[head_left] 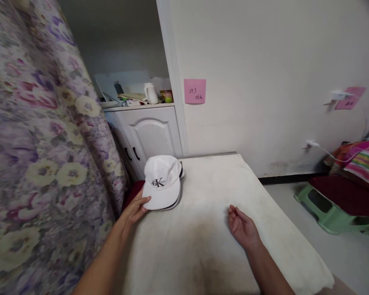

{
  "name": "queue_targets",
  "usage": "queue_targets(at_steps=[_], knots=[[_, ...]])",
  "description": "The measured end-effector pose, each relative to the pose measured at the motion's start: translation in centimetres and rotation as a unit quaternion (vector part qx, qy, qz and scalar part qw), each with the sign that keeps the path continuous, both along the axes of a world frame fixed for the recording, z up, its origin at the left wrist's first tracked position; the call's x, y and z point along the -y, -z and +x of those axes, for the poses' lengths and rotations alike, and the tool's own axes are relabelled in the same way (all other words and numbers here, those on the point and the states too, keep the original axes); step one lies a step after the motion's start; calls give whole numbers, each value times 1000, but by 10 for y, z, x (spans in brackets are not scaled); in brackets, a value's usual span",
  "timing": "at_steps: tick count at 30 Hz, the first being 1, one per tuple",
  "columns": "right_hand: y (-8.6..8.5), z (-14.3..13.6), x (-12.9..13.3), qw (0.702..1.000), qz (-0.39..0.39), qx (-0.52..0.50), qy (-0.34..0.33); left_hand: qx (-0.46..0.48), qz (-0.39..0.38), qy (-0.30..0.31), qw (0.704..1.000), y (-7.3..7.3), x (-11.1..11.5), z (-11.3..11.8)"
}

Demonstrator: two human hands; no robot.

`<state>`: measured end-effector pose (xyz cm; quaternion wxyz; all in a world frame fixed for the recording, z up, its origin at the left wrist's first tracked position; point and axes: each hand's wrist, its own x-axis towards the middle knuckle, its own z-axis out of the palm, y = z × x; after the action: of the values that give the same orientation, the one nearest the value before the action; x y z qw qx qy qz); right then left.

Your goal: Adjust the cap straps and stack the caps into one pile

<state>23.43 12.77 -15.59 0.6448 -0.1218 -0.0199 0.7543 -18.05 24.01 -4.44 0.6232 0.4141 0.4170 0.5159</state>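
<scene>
A white baseball cap (162, 176) with dark "CK" lettering lies at the far left of the cloth-covered table (209, 184). Beneath it shows the edge of at least one more cap (182, 174), with a dark part; most of that is hidden. My left hand (137, 208) grips the left side of the white cap's brim, thumb on top and fingers below. Over the right half of the table, well apart from the caps, my right hand (242, 227) is loosely curled with the palm turned inward. Nothing shows in it, and its fingers are partly open.
A floral curtain (49, 164) hangs close on the left. Behind the table stands a white cabinet (150, 135) bearing a white jug (150, 93) and small items. Pink notes, one of them a square note (195, 91), are on the wall. A green stool (322, 209) stands right.
</scene>
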Motion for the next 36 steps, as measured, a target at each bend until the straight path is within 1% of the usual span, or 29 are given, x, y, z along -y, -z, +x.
queue_targets(at_steps=[3,5,7,10,13,15,19,22,24,27,31,34,36], knots=[[-1,0,0,1000,-1,4,-1,-31,-12,-13,999,-2,0,0],[-1,0,0,1000,-1,6,-1,-51,-16,-33,998,-2,-1,0],[-2,-1,1,1000,0,8,-1,-71,-15,-63,995,-1,-3,1],[-2,-1,1,1000,0,11,-2,-96,-3,-124,988,3,-3,4],[-3,-1,1,1000,-1,14,0,-108,21,-178,978,8,-2,12],[-3,-1,1,1000,-2,17,0,-113,37,-199,973,9,-2,18],[-3,-1,0,1000,-7,21,1,-131,58,-214,966,2,-8,26],[-4,-2,0,1000,-8,22,3,-163,66,-212,961,-6,-12,25],[-4,-2,0,1000,-6,22,3,-195,73,-213,955,-8,-10,24],[-4,-2,0,1000,-4,22,4,-251,94,-224,937,-8,-2,29],[-3,-2,0,1000,-4,25,2,-323,138,-241,905,-3,7,48],[-3,-2,0,1000,-6,28,1,-410,194,-240,858,-1,3,65],[-4,-3,0,1000,-6,30,1,-468,211,-231,827,1,-4,72]])
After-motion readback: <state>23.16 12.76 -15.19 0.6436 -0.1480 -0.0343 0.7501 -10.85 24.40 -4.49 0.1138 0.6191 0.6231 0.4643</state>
